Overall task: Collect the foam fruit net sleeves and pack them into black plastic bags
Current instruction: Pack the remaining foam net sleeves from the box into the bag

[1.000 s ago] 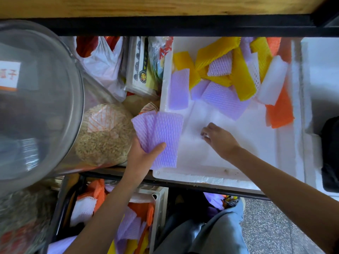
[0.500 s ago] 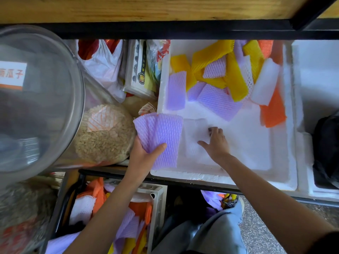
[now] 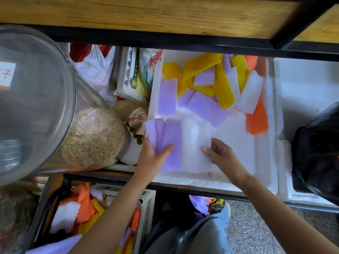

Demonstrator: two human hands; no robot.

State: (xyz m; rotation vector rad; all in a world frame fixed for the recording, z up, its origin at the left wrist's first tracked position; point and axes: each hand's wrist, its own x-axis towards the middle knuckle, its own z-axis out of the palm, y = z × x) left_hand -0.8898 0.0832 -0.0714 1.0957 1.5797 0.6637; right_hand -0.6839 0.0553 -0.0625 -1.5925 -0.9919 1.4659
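Purple foam net sleeves point(image 3: 166, 142), a small fanned stack with a fine mesh texture, sit in the left hand point(image 3: 152, 158) at the near left corner of the white foam box point(image 3: 264, 173); thumb lies across the front of the stack, the other fingers closed behind it, so the grip is narrow and holding. Just beside the stack, a white net sleeve point(image 3: 196, 142), flat and rectangular with open diamond mesh, is touched by the right hand point(image 3: 222, 156); its fingers point(image 3: 207, 149) are loosely curled and pressed on the sleeve's near right part, and whether they pinch it or only rest on it cannot be told. Farther back in the box lies a loose pile of sleeves: two purple ones point(image 3: 207, 109) flat on the floor of the box, yellow ones point(image 3: 222, 88) folded and overlapping, a white one point(image 3: 250, 94) and an orange one point(image 3: 256, 116) against the right wall. Box is rough white polystyrene with a thick rim. To its right, a crumpled glossy black plastic bag point(image 3: 317, 153) sits in a second white foam box. Left of the box, a large clear plastic jar point(image 3: 36, 99) on its side, and a bag of pale grain point(image 3: 93, 136). Below the shelf edge, a white crate point(image 3: 145, 213) holds more orange, white and yellow sleeves.
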